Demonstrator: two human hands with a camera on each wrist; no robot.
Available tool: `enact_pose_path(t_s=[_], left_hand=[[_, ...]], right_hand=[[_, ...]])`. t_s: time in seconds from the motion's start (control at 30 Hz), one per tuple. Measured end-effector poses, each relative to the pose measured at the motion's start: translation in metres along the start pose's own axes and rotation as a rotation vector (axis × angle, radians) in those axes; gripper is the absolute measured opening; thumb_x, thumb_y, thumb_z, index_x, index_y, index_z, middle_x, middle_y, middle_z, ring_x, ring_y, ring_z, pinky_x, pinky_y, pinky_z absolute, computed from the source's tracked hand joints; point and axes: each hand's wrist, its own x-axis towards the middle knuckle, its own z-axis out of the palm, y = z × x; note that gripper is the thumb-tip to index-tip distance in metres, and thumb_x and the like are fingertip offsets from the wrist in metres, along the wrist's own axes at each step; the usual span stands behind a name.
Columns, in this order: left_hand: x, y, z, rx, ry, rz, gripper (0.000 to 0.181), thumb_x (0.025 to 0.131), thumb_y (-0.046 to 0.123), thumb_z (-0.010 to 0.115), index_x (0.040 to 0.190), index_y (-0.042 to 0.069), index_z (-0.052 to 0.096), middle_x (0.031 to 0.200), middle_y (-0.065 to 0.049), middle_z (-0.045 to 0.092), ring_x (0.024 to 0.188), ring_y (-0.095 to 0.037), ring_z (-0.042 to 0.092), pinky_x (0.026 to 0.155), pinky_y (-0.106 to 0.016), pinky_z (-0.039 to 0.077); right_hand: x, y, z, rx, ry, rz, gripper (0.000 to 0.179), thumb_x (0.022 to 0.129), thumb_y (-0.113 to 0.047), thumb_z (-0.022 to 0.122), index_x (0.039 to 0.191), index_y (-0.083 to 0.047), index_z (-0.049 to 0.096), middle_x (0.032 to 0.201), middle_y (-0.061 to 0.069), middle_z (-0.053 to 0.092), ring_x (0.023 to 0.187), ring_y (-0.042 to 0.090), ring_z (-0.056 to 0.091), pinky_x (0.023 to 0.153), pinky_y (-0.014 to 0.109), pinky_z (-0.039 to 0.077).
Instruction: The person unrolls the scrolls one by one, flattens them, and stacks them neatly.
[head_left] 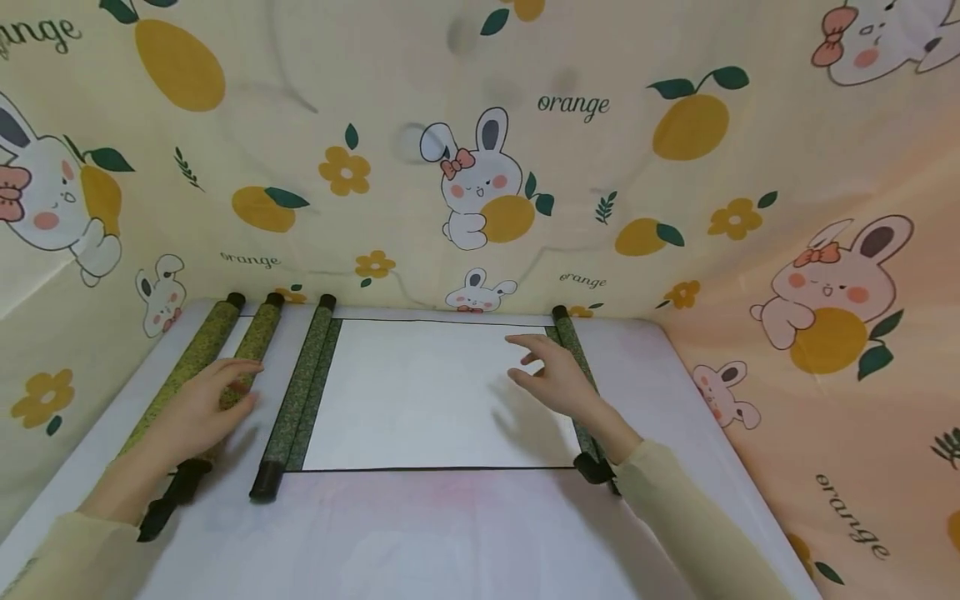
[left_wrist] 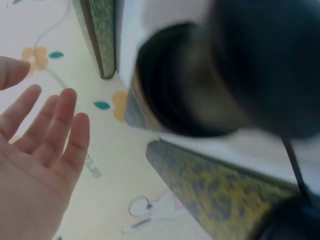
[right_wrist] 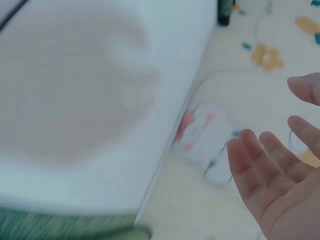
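Note:
A scroll lies unrolled on the table, its white sheet (head_left: 420,396) flat between a dark green roll on the left (head_left: 300,392) and a thinner green roll on the right (head_left: 572,337). To its left lie two rolled yellow-green scrolls with black end caps, the outer scroll (head_left: 191,358) and the inner scroll (head_left: 264,329). My left hand (head_left: 197,412) hovers over these two, fingers loosely bent and holding nothing. Above the sheet's right part is my right hand (head_left: 558,379), empty, its shadow on the paper. In the wrist views, the left palm (left_wrist: 35,175) and right palm (right_wrist: 290,200) show relaxed fingers.
A white-topped table (head_left: 435,542) carries the scrolls. Behind it and along the sides hangs a cream cloth (head_left: 405,75) printed with rabbits, oranges and flowers. In the left wrist view, blurred black end caps (left_wrist: 280,65) loom close to the camera.

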Motion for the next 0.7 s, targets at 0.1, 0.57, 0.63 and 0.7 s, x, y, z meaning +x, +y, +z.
enact_pose_path(t_s=[0.1,0.57,0.63,0.7], left_hand=[[-0.004,-0.008,-0.006,-0.003,0.067,0.037,0.041,0.092,0.0,0.073,0.132,-0.003,0.063,0.131,-0.024,0.058,0.092,-0.033,0.066,0.067,-0.037,0.052],[-0.017,-0.049,-0.032,0.045,0.06,-0.072,0.042,0.092,-0.003,0.07,0.132,-0.008,0.059,0.13,-0.032,0.054,0.098,-0.044,0.062,0.069,-0.033,0.05],[-0.02,-0.054,-0.034,0.047,0.046,-0.093,0.042,0.093,-0.003,0.069,0.133,-0.008,0.058,0.13,-0.033,0.053,0.099,-0.045,0.06,0.071,-0.042,0.052],[-0.022,-0.059,-0.035,0.056,0.024,-0.118,0.042,0.095,-0.001,0.068,0.135,-0.007,0.057,0.13,-0.033,0.052,0.101,-0.046,0.059,0.073,-0.051,0.054]], right_hand=[[0.019,-0.02,0.016,0.043,-0.024,-0.044,0.051,0.098,-0.018,0.073,0.147,-0.014,0.059,0.146,0.007,0.058,0.111,0.028,0.067,0.079,0.033,0.06],[0.089,-0.101,0.099,0.124,-0.161,-0.181,0.049,0.099,-0.017,0.072,0.146,-0.014,0.059,0.146,0.004,0.058,0.109,0.019,0.068,0.078,0.021,0.056],[0.094,-0.114,0.112,0.142,-0.194,-0.195,0.05,0.1,-0.018,0.072,0.148,-0.014,0.058,0.147,0.005,0.057,0.108,0.017,0.068,0.079,0.019,0.056],[0.097,-0.127,0.125,0.155,-0.229,-0.205,0.05,0.1,-0.019,0.071,0.148,-0.014,0.057,0.147,0.005,0.057,0.108,0.015,0.067,0.079,0.018,0.055]])
